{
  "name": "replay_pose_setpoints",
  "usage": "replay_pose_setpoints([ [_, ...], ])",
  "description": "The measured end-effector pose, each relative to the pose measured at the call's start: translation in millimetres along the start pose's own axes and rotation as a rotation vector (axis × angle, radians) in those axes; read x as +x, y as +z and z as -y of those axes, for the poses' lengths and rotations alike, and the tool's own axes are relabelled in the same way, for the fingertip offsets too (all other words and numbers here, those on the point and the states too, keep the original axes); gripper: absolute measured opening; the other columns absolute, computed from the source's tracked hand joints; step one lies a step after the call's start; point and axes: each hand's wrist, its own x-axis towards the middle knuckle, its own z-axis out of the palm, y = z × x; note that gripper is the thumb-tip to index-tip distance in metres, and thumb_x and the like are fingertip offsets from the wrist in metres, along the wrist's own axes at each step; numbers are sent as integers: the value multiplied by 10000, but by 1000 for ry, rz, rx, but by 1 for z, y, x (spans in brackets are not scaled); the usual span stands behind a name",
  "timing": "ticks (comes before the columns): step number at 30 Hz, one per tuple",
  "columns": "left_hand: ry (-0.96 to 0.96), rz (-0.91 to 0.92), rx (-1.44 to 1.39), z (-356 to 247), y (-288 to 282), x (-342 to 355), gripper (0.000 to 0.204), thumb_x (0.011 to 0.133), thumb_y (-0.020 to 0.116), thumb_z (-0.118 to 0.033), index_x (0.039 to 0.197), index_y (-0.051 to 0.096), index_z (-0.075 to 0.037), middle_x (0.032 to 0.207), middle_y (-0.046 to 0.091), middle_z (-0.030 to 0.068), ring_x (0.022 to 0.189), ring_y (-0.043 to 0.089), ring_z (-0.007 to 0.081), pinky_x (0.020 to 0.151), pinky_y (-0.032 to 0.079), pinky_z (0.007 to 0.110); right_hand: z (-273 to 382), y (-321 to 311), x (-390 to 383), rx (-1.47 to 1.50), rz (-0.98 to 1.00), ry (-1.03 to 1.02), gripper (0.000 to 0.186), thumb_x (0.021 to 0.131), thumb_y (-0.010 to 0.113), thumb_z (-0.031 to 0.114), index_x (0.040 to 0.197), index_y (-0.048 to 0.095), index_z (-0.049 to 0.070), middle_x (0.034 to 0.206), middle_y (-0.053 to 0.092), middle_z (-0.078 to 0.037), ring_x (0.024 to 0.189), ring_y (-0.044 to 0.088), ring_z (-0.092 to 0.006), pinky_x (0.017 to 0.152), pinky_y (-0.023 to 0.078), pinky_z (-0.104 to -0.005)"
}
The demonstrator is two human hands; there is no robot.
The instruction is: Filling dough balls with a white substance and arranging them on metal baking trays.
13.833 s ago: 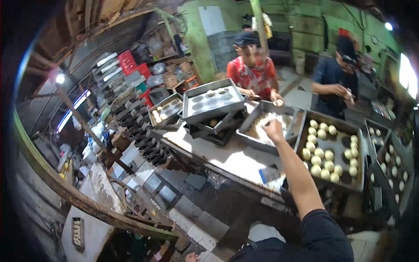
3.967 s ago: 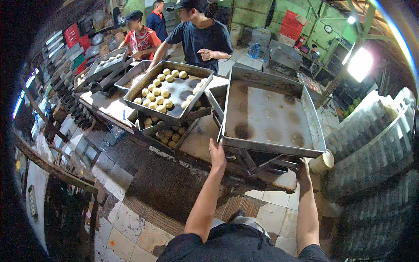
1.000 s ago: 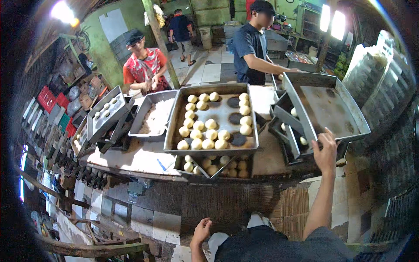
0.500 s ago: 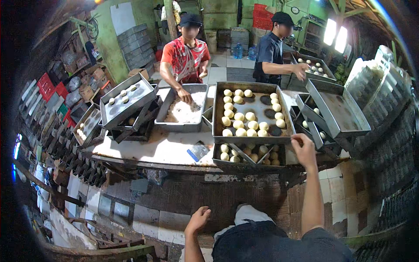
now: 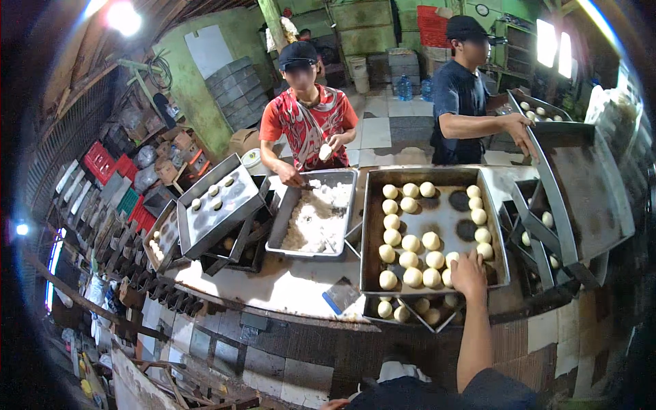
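My right hand [image 5: 469,275] reaches into the near-right corner of a large metal tray [image 5: 371,225] of pale round dough balls [image 5: 430,240], fingers curled on a ball. My left hand [image 5: 335,404] barely shows at the lower edge, its fingers hidden. Left of that tray sits a grey tub [image 5: 272,244] of white crumbly material, where a co-worker in red [image 5: 307,126] has one hand, the other holding a pale piece. More dough-filled trays [image 5: 383,314] lie underneath the large one.
Stacked trays [image 5: 219,198] stand at the left of the table [image 5: 246,280]. A co-worker in dark clothes [image 5: 459,106] grips a tilted tray [image 5: 577,191] at right. A blue-edged scraper [image 5: 339,297] lies on the table. Crates [image 5: 102,160] fill the left background; water bottles [image 5: 404,87] stand behind.
My right hand has moved from the big tray's rim onto the dough balls. My left hand has dropped almost out of view. The dark-clothed co-worker now grips and tilts the right tray.
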Motion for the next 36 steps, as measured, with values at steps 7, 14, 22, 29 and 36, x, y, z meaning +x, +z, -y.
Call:
replay_pose_setpoints([
  [7, 32, -307, -169, -122, -21, 47, 481, 1047, 581, -336, 1376, 569, 14, 1239, 676, 188, 1050, 695, 273, 905, 551, 392, 7, -12, 2, 475, 5, -110, 331, 848, 778, 192, 995, 583, -30, 1014, 623, -196, 986, 611, -357, 860, 504, -457],
  [14, 312, 78, -118, -241, -13, 39, 367, 1049, 574, -155, 1375, 573, 13, 1268, 664, 134, 1076, 684, 228, 957, 532, 338, 80, -15, -86, 1193, -109, -312, 405, 825, 837, 247, 1063, 588, 35, 961, 633, -52, 858, 594, -151, 776, 513, -312],
  [22, 624, 247, -726, -208, -121, -23, 434, 1087, 501, -246, 1397, 503, 57, 1335, 624, 182, 1136, 672, 261, 925, 591, 344, 276, 105, -269, 592, -171, -1067, 298, 811, 795, 138, 1051, 653, 36, 1021, 646, -140, 983, 619, -323, 902, 486, -449],
  [29, 729, -53, -763, -189, -215, -99, 332, 1044, 578, -127, 1349, 536, -2, 1235, 673, 154, 991, 685, 175, 829, 582, 283, 371, 123, -345, 769, -10, -1099, 289, 822, 763, 127, 1065, 642, 28, 1030, 626, -133, 981, 603, -330, 880, 497, -421],
  [36, 662, -85, -886, -161, -242, -118, 337, 1046, 595, -185, 1335, 545, -19, 1173, 683, 109, 1022, 675, 177, 874, 566, 309, 420, 159, -371, 551, -58, -1192, 184, 856, 736, 156, 958, 652, 27, 922, 616, -118, 891, 595, -308, 813, 499, -413],
])
